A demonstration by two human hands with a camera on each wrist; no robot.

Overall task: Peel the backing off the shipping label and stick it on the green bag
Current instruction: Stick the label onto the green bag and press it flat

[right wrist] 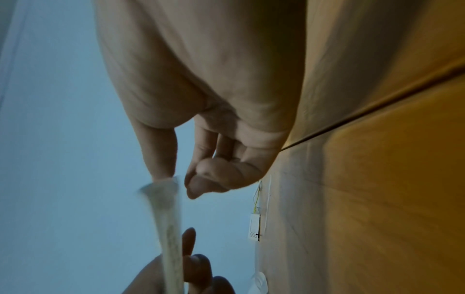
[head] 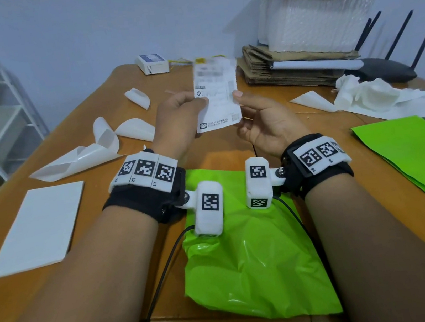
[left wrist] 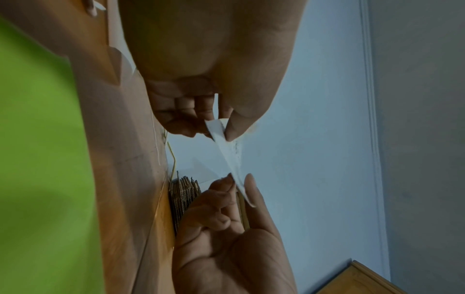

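The white printed shipping label [head: 216, 94] stands upright above the middle of the wooden table [head: 96, 205]. My left hand [head: 201, 102] pinches its left edge between thumb and fingers. My right hand [head: 239, 96] pinches its right edge, thumb on the printed side. The left wrist view shows the label [left wrist: 230, 157] edge-on, stretched between my left hand [left wrist: 224, 131] and my right hand [left wrist: 239, 185]. It is a blurred strip [right wrist: 166, 218] below the thumb in the right wrist view. The crinkled green bag [head: 253, 259] lies flat under both wrists at the table's near edge.
Several curled white backing sheets [head: 81, 158] and a flat white stack [head: 36, 228] lie on the left. A pile of green bags [head: 420, 157] and crumpled white paper [head: 367, 96] lie on the right. Cardboard with bubble mailers [head: 296, 65], a router [head: 385, 69] and a small white box [head: 152, 63] sit at the back.
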